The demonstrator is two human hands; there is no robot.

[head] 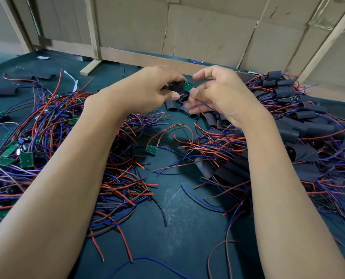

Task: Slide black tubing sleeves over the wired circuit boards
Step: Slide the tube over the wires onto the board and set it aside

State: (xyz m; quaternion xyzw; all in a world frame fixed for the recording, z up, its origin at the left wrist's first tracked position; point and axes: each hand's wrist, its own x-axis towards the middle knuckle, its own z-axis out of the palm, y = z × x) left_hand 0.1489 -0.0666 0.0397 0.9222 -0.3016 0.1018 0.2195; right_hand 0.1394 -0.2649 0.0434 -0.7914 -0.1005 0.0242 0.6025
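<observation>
- Sleeve [175,88], black, sits in your left hand [155,91], raised above the worktop [175,208] at centre; your fingers [174,96] curl round it.
- Board [188,86], green, protrudes from the sleeve's right end, between your two hands.
- Your right hand [218,95] pinches the board's wires [204,104] between thumb and forefinger just beside the board; a blue wire trails across the palm. The other fingers are loosely spread.
- Unsleeved boards [26,159] with red, blue and brown wires lie heaped on the left of the worktop.
- One loose board [151,150] lies alone near the centre, between your forearms.
- Sleeved boards [284,91] are piled on the right.
- Empty sleeves [208,117] lie under and just beyond your hands.
- Cardboard wall [208,27] stands behind the worktop.
</observation>
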